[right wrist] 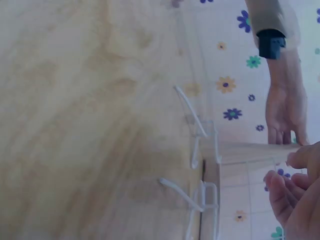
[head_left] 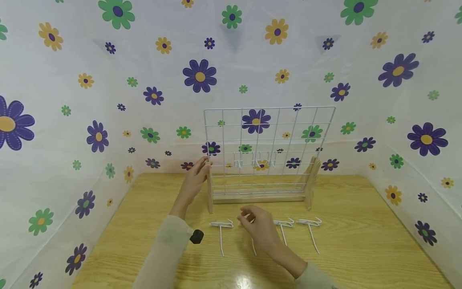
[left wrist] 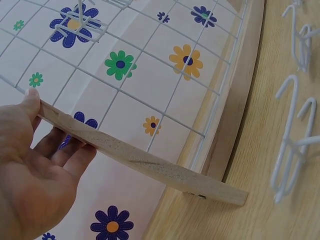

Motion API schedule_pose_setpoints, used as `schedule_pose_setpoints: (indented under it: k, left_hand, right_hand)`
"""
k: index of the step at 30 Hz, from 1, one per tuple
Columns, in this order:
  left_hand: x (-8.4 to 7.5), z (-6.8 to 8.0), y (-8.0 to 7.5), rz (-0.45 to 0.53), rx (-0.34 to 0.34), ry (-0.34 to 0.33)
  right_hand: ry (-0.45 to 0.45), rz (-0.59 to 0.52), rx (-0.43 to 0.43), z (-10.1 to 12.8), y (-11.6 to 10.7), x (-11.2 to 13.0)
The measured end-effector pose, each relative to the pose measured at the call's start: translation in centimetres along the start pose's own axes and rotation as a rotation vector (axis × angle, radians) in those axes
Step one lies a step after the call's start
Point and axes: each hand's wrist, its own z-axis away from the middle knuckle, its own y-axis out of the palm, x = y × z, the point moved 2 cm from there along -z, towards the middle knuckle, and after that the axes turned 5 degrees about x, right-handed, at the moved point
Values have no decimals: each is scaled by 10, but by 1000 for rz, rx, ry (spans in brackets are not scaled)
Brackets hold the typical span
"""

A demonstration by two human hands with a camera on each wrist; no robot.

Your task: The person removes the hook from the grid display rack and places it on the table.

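Note:
A white wire grid panel (head_left: 268, 174) stands in a wooden base, near the back of the table. My left hand (head_left: 195, 178) grips the top of its left wooden upright (left wrist: 135, 155), thumb on the near side and fingers behind. Over the row of white wire hooks (head_left: 221, 225) in front of the stand is my right hand (head_left: 262, 230), its fingers loosely bent. Nothing shows between those fingers (right wrist: 282, 192) in the right wrist view. The right hand partly hides one hook (head_left: 254, 247); others (head_left: 309, 222) lie to its right.
A few white hooks (head_left: 272, 162) hang on the grid's middle rows. The light wood table (head_left: 361, 241) is enclosed by a white flowered sheet (head_left: 231, 52) at the back and sides. A black wrist device (head_left: 196, 237) sits at my left cuff.

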Motion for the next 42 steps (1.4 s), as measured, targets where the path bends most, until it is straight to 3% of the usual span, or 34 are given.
schedule_pose_setpoints:
  k: [8,22,35,42]
  left_hand:
    - [-1,-1,-7,-27,45,-1]
    - [-3,0,-7,-15,56,-14]
    - [-6,3,-5,5,60,-15]
    - [-4,2,-4,-11,44,-21]
  right_hand:
    - [-21,-5,-234,-19,-34,-5]
    - [-18,59,-458,-53,-82,-25]
    - [13,105,-464,-69,-88,-29]
    - [-29,105,-503,-75,-90,-30]
